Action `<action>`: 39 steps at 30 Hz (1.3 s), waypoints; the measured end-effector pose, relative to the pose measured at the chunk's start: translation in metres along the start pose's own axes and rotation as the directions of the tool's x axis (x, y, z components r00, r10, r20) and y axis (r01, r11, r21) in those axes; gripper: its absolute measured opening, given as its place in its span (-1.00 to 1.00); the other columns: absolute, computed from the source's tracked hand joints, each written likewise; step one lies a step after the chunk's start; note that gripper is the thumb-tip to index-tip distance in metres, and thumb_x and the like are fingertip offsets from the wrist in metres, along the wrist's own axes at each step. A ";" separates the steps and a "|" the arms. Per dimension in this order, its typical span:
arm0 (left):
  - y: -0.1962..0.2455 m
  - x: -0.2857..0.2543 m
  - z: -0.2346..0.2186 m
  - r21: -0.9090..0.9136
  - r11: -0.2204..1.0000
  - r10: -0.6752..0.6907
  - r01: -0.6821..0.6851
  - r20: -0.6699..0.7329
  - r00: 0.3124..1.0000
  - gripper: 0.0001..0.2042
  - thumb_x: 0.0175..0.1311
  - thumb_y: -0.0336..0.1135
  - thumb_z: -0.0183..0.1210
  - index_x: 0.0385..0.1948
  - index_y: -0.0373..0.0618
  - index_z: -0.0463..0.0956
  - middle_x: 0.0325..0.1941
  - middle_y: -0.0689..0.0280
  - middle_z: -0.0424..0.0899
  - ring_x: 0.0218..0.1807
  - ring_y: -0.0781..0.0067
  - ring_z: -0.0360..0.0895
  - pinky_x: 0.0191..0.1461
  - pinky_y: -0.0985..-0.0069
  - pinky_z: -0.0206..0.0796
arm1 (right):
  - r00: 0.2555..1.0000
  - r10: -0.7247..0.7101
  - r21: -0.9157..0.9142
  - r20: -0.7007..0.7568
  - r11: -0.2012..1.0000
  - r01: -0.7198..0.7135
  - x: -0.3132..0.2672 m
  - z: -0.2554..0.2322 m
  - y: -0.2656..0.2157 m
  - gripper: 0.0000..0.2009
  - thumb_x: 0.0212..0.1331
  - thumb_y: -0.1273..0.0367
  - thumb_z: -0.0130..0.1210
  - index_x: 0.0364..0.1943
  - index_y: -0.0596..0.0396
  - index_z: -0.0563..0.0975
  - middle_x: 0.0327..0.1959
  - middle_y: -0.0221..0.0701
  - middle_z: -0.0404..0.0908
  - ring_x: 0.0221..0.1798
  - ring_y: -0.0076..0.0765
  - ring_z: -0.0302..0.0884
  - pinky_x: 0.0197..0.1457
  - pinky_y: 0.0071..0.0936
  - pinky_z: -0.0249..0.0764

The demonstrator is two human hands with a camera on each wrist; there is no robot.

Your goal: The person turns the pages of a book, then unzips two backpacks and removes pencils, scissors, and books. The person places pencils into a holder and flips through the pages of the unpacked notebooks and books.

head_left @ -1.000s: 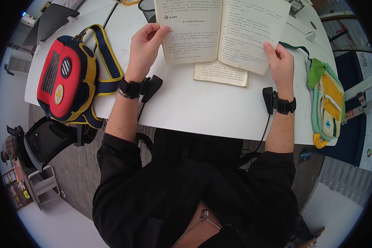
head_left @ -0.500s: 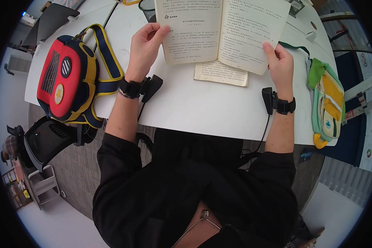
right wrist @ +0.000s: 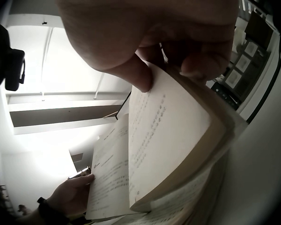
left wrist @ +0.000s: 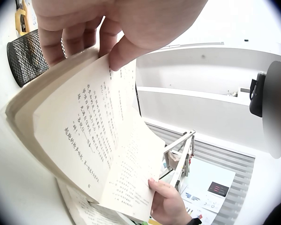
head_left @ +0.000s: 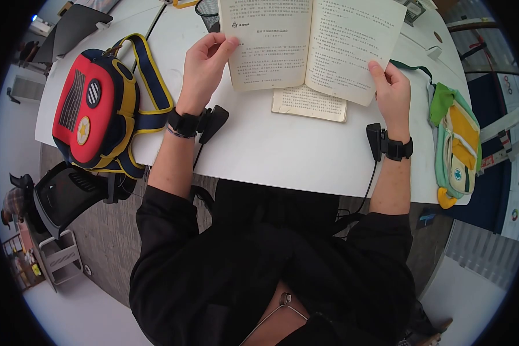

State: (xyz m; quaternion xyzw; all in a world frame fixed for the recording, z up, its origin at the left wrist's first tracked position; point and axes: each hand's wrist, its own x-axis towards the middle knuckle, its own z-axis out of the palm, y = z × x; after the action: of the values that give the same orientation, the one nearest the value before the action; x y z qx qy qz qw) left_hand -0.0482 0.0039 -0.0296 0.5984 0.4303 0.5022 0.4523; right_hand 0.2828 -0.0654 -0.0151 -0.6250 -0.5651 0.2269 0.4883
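Observation:
An open book (head_left: 271, 55) with printed pages is held up over the table by both hands. My left hand (head_left: 205, 69) pinches its left edge, thumb on the page and fingers behind, as the left wrist view shows. At the opposite edge my right hand (head_left: 393, 95) grips the pages the same way, thumb on top in the right wrist view. Beneath the raised book lies a second open book (head_left: 311, 105), its lower part showing and the rest hidden.
A red and navy backpack (head_left: 86, 112) sits on the white table (head_left: 259, 155) at the left. To the right lies a green and yellow bag (head_left: 457, 144). Behind the book stand a black mesh pen holder (left wrist: 28, 58) and, farther left, a dark laptop (head_left: 75, 29).
Both hands keep their hold on the book, and the page stays the same. The whole head view has shifted very slightly.

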 end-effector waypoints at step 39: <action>0.007 -0.005 0.004 -0.046 0.994 0.100 -0.098 0.038 0.994 -0.82 0.34 -0.30 0.17 -0.31 -0.25 0.52 -0.34 0.46 0.57 -0.26 0.76 0.41 -0.14 0.76 0.23 | 0.996 0.091 -0.028 0.001 0.996 -0.090 0.008 -0.003 0.013 -0.70 0.24 0.25 0.13 -0.21 0.28 0.60 -0.49 -0.37 0.63 -0.44 -0.54 0.44 -0.31 -0.55 0.39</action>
State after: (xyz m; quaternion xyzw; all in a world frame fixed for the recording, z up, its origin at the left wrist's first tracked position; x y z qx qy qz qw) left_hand -0.0439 -0.0028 -0.0245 0.6190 0.3798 0.5211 0.4484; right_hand 0.2936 -0.0578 -0.0230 -0.6565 -0.5400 0.2417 0.4680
